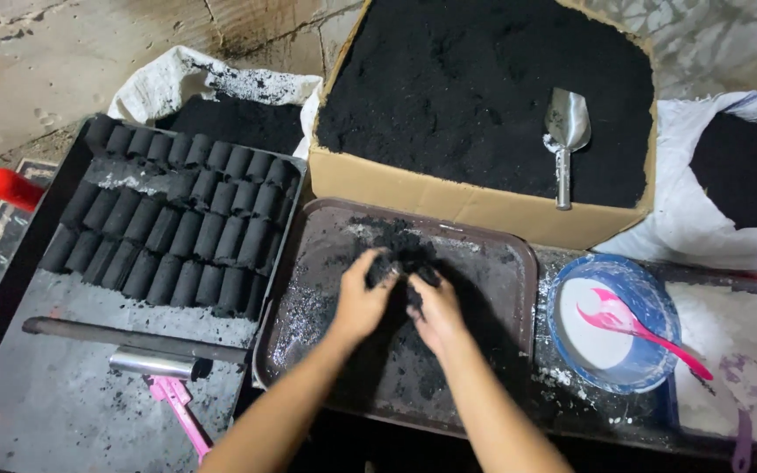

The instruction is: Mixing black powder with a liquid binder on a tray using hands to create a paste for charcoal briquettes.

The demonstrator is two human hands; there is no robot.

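Both my hands work a clump of black charcoal paste (400, 258) over a dark metal tray (497, 263) in front of me. My left hand (361, 293) cups the clump from the left. My right hand (435, 307) presses it from the right, fingers curled into it. Loose black crumbs lie scattered on the tray around the hands.
A cardboard box (413, 188) of black powder holds a metal scoop (564, 131). Left, a grey tray (72, 385) carries rows of black cylindrical briquettes (177, 219), a dark rod and a steel tube mould (151, 363). Right, a blue bowl (650, 302) with a pink spoon, white powder, sacks.
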